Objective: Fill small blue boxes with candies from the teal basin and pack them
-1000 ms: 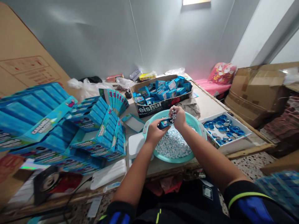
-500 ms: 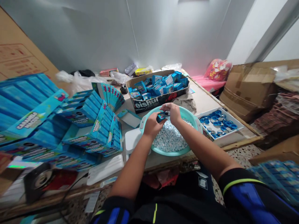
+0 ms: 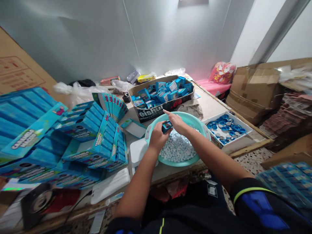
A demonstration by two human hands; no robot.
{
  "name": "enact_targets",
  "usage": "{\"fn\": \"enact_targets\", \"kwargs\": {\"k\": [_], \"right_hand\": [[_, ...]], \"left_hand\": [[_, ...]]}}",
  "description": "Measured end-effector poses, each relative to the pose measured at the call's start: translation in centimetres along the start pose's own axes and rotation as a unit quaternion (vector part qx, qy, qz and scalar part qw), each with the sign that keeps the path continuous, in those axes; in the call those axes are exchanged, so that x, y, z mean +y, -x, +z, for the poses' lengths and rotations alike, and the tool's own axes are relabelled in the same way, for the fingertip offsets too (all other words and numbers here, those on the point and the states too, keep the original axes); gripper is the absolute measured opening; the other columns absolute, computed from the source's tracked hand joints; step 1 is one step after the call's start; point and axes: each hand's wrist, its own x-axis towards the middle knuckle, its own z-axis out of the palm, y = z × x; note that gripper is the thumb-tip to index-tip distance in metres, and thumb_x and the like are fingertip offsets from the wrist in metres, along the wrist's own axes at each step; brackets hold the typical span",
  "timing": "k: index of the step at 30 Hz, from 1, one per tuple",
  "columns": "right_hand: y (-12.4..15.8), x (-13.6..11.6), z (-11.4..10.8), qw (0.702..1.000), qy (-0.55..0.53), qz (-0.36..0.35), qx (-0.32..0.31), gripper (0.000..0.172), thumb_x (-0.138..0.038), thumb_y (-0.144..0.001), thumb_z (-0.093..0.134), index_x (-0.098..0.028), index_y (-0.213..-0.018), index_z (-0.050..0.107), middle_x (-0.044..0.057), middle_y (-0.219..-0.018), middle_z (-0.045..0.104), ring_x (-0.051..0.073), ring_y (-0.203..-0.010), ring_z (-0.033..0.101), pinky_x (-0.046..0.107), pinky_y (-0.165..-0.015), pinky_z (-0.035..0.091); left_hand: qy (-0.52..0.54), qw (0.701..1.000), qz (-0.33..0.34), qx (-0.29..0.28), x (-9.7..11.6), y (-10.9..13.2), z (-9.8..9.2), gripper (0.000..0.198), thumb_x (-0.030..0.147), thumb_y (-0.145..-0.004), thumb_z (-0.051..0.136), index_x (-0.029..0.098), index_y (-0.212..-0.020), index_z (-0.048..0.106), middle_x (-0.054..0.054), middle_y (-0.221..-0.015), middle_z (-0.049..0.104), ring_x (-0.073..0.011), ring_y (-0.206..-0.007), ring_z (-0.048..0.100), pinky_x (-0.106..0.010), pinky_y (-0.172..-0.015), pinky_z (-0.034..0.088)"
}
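My left hand (image 3: 158,136) grips a small blue box (image 3: 166,126) above the left part of a turquoise basin (image 3: 179,162). My right hand (image 3: 177,123) is at the box's upper right side, its fingers stretched out together over it; whether anything lies under the palm is hidden. Small pale blue and white pieces (image 3: 176,148) fill the basin below both hands. Behind the basin, a black printed carton (image 3: 156,111) holds several small blue boxes. To the right sits a white tray (image 3: 234,147) with blue round caps.
Stacked blue display boxes (image 3: 83,130) cover the left side. A white scale (image 3: 138,152) touches the basin's left side. An opened blue carton (image 3: 134,127) and a grey cloth (image 3: 192,109) lie near the basin. Brown cardboard boxes (image 3: 253,87) stand at the right.
The right hand's fingers have flattened and moved slightly left over the small box. The left hand still holds the box. The camera view has shifted slightly.
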Motion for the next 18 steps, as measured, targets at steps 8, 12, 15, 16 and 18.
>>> {"fn": "enact_targets", "kwargs": {"k": [8,12,15,16,18], "right_hand": [[1.0,-1.8,0.1,0.979,0.078,-0.184,-0.035,0.054,-0.047,-0.106,0.038,-0.028,-0.155,0.050,0.007,-0.158,0.053,0.029,-0.148,0.047,0.057,-0.129,0.022],[-0.2,0.2,-0.4,0.985,-0.078,-0.117,0.100,0.054,-0.044,-0.101,0.048,-0.023,-0.151,0.050,0.012,-0.151,0.059,0.027,-0.144,0.051,0.048,-0.123,0.038],[-0.8,1.3,-0.6,0.986,-0.146,0.010,0.082,0.059,-0.040,-0.093,0.059,-0.021,-0.148,0.050,0.012,-0.125,0.072,0.026,-0.121,0.066,0.045,-0.110,0.050],[-0.9,1.4,-0.6,0.985,-0.156,0.049,0.057,0.059,-0.038,-0.091,0.062,-0.020,-0.147,0.052,0.010,-0.115,0.075,0.026,-0.113,0.068,0.044,-0.105,0.053],[-0.8,1.2,-0.7,0.979,-0.172,0.106,0.018,0.058,-0.038,-0.091,0.065,-0.021,-0.145,0.054,0.008,-0.109,0.075,0.025,-0.104,0.070,0.039,-0.096,0.056]], "left_hand": [[-0.022,0.997,0.015,0.068,0.6,0.0,-0.6,0.032,0.027,-0.088,0.073,0.019,-0.119,0.067,-0.013,-0.112,0.076,-0.0278,-0.105,0.072,-0.042,-0.094,0.057],[-0.009,0.997,-0.020,0.079,0.5,0.0,-0.9,0.044,0.045,-0.086,0.080,0.019,-0.120,0.069,-0.012,-0.115,0.076,-0.0285,-0.108,0.072,-0.044,-0.098,0.057],[-0.006,0.998,-0.016,0.067,0.5,0.0,-1.1,0.045,0.049,-0.085,0.080,0.020,-0.119,0.070,-0.011,-0.114,0.077,-0.0280,-0.108,0.072,-0.043,-0.098,0.057],[-0.004,0.998,-0.014,0.065,0.5,0.0,-1.2,0.045,0.048,-0.085,0.080,0.020,-0.118,0.071,-0.011,-0.114,0.077,-0.0279,-0.108,0.072,-0.043,-0.099,0.057],[0.008,0.997,-0.022,0.068,0.5,0.0,-1.2,0.044,0.048,-0.085,0.080,0.020,-0.119,0.072,-0.011,-0.115,0.076,-0.0277,-0.109,0.072,-0.043,-0.099,0.057]]}}
